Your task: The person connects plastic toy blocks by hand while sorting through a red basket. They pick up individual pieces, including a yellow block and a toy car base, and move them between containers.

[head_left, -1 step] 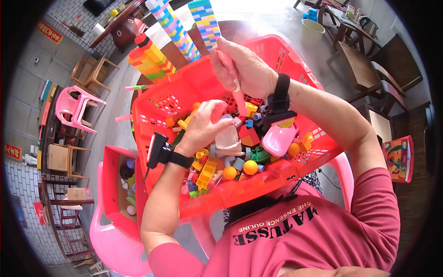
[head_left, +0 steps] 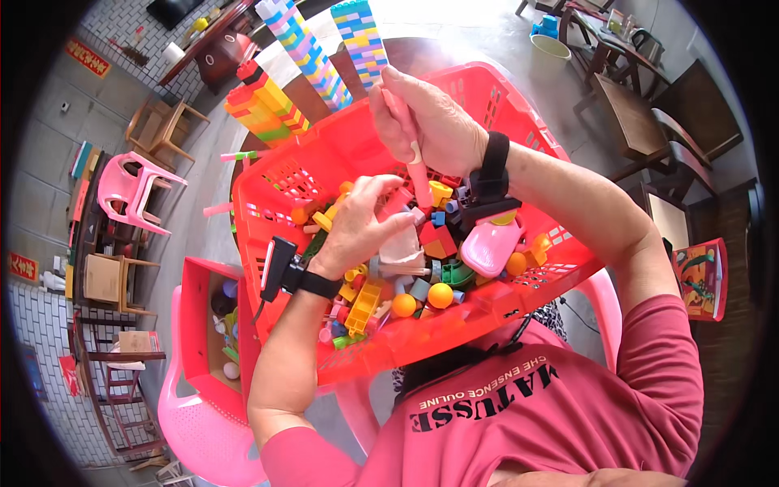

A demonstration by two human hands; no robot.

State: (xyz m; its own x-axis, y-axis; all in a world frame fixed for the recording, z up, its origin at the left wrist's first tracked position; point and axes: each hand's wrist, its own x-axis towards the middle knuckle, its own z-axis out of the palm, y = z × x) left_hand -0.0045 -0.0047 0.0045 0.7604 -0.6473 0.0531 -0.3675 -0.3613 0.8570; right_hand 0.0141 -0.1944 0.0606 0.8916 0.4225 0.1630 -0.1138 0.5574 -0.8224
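My right hand is closed round a pink toy rod, which points down over the red basket. A cream joint links it to a lower pink section. Lower and to the left, my left hand curls over the heap, with a small pink toy piece between thumb and fingers. Beneath that hand lies a clear, whitish plastic piece. Around it are loose toys: orange balls, a yellow block, a red block and a pink dish-shaped toy.
Stacked block towers stand beyond the basket on a round brown table. A red box with more toys rests on a pink chair at left. Wooden furniture stands at right.
My left hand has shifted slightly, and a pink piece now shows between its thumb and fingers. My right hand keeps its hold on the pink toy rod, almost still.
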